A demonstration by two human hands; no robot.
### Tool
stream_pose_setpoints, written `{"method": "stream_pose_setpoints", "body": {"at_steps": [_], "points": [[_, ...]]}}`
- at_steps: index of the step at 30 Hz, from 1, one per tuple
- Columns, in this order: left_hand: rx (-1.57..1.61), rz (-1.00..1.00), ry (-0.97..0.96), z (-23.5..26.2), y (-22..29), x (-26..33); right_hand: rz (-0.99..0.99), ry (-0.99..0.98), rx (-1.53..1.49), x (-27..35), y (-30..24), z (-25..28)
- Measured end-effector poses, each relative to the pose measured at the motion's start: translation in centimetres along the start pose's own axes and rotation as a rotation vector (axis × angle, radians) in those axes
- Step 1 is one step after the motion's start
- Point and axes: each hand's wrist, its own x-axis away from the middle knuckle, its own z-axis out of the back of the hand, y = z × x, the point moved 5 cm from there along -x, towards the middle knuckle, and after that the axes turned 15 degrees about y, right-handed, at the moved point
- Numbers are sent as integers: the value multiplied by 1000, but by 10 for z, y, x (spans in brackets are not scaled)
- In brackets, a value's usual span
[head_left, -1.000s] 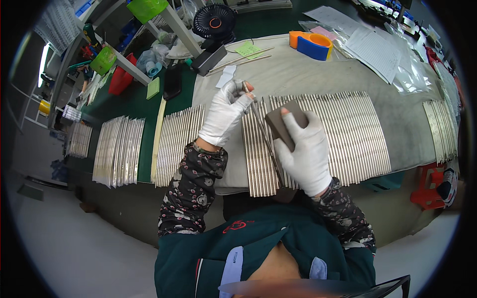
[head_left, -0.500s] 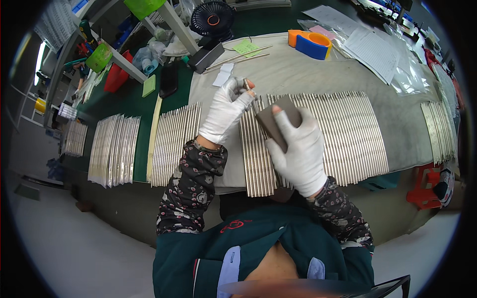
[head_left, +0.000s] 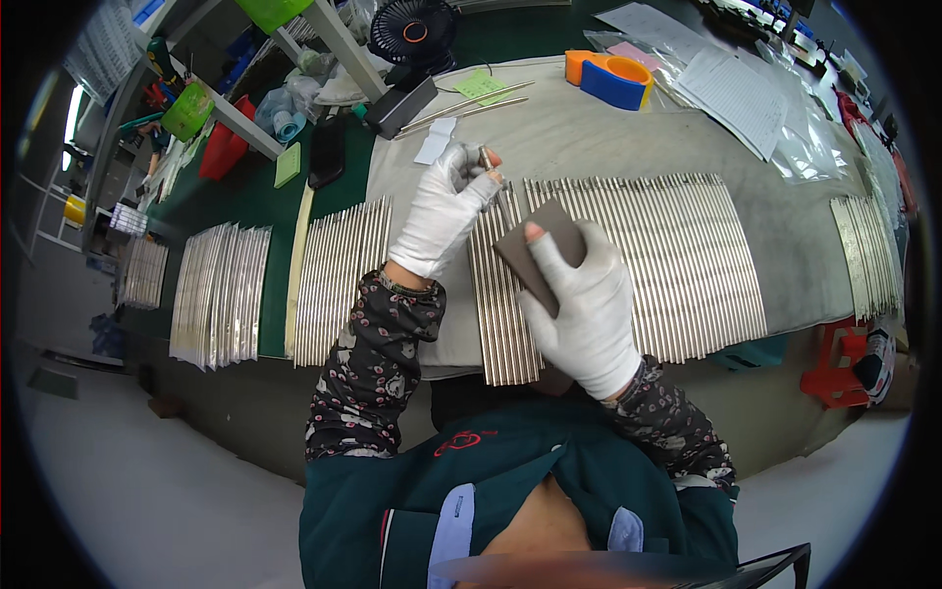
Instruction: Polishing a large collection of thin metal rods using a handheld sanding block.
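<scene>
My left hand (head_left: 432, 221), in a white glove with bare fingertips, pinches the upper end of a thin metal rod (head_left: 503, 203). The rod slants down toward my right hand, where its lower part is hidden. A flat grey-brown pad (head_left: 557, 226) is gripped in my gloved right hand (head_left: 594, 319), with the bare thumb tip resting on its face. The pad lies against the rod; whether it wraps round it I cannot tell. Below the hands lies a narrow group of silvery rods (head_left: 502, 334), and to the right a wide row of similar rods (head_left: 687, 265).
More rods (head_left: 339, 285) lie left of my forearm, beside bagged bundles (head_left: 221, 294). At the far side are a black fan (head_left: 414, 34), a phone (head_left: 327, 154), an orange-and-blue tape dispenser (head_left: 610, 80) and papers (head_left: 731, 103). A red stool (head_left: 834, 368) stands at the right.
My right hand and the pad have slid slightly toward me and to the left along the rod. My left hand keeps its pinch in nearly the same place.
</scene>
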Motion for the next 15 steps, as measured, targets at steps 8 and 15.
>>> {"method": "stream_pose_setpoints", "body": {"at_steps": [8, 15], "points": [[-50, 19, -8, 4, -1, -1, -19, -43, 18, 8, 7, 4], [-61, -6, -19, -1, -2, -6, -18, -100, -47, 10, 8, 8]]}}
